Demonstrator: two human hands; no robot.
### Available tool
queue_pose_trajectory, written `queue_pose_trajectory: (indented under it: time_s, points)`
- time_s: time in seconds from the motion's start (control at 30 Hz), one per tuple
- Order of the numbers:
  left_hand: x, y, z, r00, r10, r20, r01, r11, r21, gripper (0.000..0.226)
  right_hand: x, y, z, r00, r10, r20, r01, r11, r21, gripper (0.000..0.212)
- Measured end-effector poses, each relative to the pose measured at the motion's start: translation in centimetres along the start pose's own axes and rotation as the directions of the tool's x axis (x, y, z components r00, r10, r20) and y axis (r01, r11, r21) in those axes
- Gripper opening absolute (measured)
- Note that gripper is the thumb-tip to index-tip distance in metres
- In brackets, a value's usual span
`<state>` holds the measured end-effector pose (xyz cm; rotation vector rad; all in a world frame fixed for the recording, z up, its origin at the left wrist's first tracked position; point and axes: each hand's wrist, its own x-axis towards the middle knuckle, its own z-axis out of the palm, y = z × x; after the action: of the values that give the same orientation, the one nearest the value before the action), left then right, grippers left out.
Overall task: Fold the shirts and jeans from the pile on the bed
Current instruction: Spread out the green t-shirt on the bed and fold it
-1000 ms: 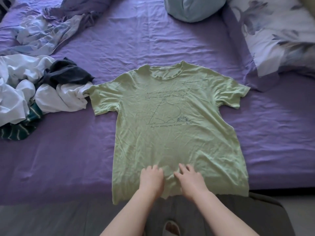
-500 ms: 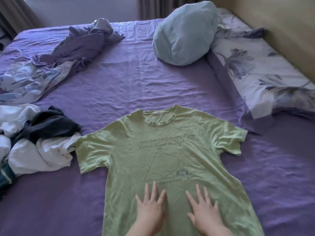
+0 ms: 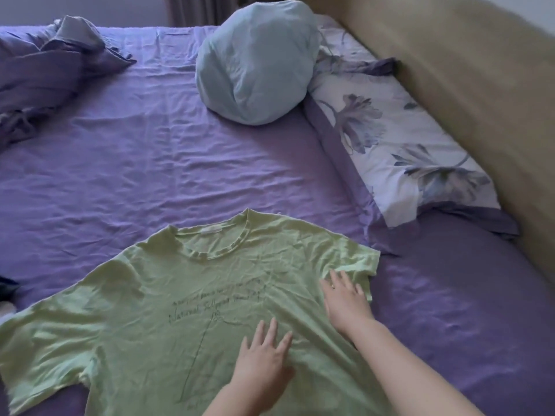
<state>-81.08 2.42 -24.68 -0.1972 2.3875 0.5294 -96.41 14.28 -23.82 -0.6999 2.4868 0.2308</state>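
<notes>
green T-shirt (image 3: 168,310) flat on bed (image 3: 150,151) | left hand (image 3: 262,361), right hand (image 3: 345,301) pressing it

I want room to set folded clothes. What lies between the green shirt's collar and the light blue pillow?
In the head view, only wrinkled purple sheet lies between the green shirt collar and the light blue pillow; nothing rests on that stretch.

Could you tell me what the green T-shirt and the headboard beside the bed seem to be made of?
Green T-shirt: probably a thin matte cotton knit; it creases softly and has a ribbed collar. Headboard: seemingly padded beige upholstery, smooth and rounded, though blur hides its texture.
</notes>
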Motion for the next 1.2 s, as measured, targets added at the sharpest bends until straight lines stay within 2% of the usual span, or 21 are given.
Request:
queue_pose_trajectory:
  time_s: [0.17,0.23,0.33,0.4,0.5,0.6,0.63,0.7,0.8,0.9,0.97,1.03,1.07,1.1,1.17,1.2]
  points:
    - [5.2,4.8,-1.1,0.997,0.009,-0.080,-0.011,1.000,-0.022,0.065,6.4,4.3,-2.8,0.998,-0.012,-0.058,0.009,0.999,-0.048,0.059]
    - [7.1,6.3,-1.3,0.986,0.021,-0.167,-0.023,1.000,-0.005,0.058,8.4,4.9,-3.1,0.998,-0.044,-0.044,0.042,0.997,-0.058,0.067]
    - [10.3,8.1,-1.3,0.962,-0.032,-0.272,0.034,0.999,0.002,0.050,11.0,5.8,-3.0,0.996,-0.026,-0.086,0.021,0.998,-0.067,0.073]
    - [12.2,9.2,-1.4,0.937,-0.061,-0.345,0.056,0.998,-0.025,0.047,12.1,6.6,-3.4,0.988,-0.006,-0.157,-0.009,0.996,-0.094,0.064]
    - [13.9,10.8,-2.1,0.910,-0.119,-0.398,0.089,0.992,-0.093,0.058,13.6,8.0,-5.2,0.970,-0.062,-0.234,0.032,0.991,-0.130,0.033]
    - [15.8,12.3,-2.8,0.905,-0.133,-0.405,0.092,0.988,-0.120,0.076,15.4,9.3,-7.4,0.959,-0.017,-0.281,0.017,1.000,-0.002,0.026]
    - [16.5,12.8,-3.0,0.892,-0.119,-0.436,0.087,0.992,-0.093,0.068,15.8,9.5,-7.8,0.959,-0.038,-0.281,0.040,0.999,-0.001,0.025]
    - [17.6,13.8,-3.8,0.869,-0.089,-0.486,0.073,0.996,-0.052,0.032,16.2,9.6,-7.9,0.964,-0.124,-0.233,0.111,0.991,-0.072,0.024]
    - [19.0,15.2,-4.5,0.914,-0.116,-0.390,0.102,0.993,-0.056,0.030,16.1,9.8,-7.2,0.968,-0.194,-0.160,0.178,0.978,-0.106,0.021]
    - [19.6,15.8,-4.9,0.894,-0.088,-0.440,0.118,0.992,0.042,0.027,16.0,10.0,-6.7,0.964,-0.232,-0.134,0.207,0.962,-0.176,0.021]
    - [19.3,16.0,-5.3,0.889,-0.112,-0.445,0.116,0.993,-0.019,0.022,15.7,10.0,-6.8,0.959,-0.243,-0.144,0.216,0.960,-0.180,0.018]
    - [18.3,15.9,-5.9,0.880,-0.157,-0.449,0.088,0.982,-0.169,0.011,15.2,9.9,-7.4,0.962,-0.234,-0.143,0.217,0.968,-0.125,0.018]
    - [17.4,15.5,-6.1,0.851,-0.199,-0.486,0.071,0.961,-0.269,0.010,15.0,9.7,-7.9,0.967,-0.214,-0.136,0.205,0.976,-0.078,0.023]
    - [16.8,15.0,-6.3,0.826,-0.299,-0.478,0.085,0.904,-0.419,0.010,14.8,9.5,-8.5,0.975,-0.184,-0.123,0.183,0.983,-0.013,0.030]
    - [15.1,14.6,-7.0,0.817,-0.493,-0.300,0.191,0.721,-0.666,0.006,14.7,8.5,-9.7,0.991,-0.116,-0.060,0.124,0.980,0.156,0.046]
    - [14.4,14.1,-7.0,0.786,-0.559,-0.264,0.204,0.637,-0.743,0.008,14.8,7.7,-10.2,0.995,-0.099,-0.029,0.103,0.964,0.246,0.053]
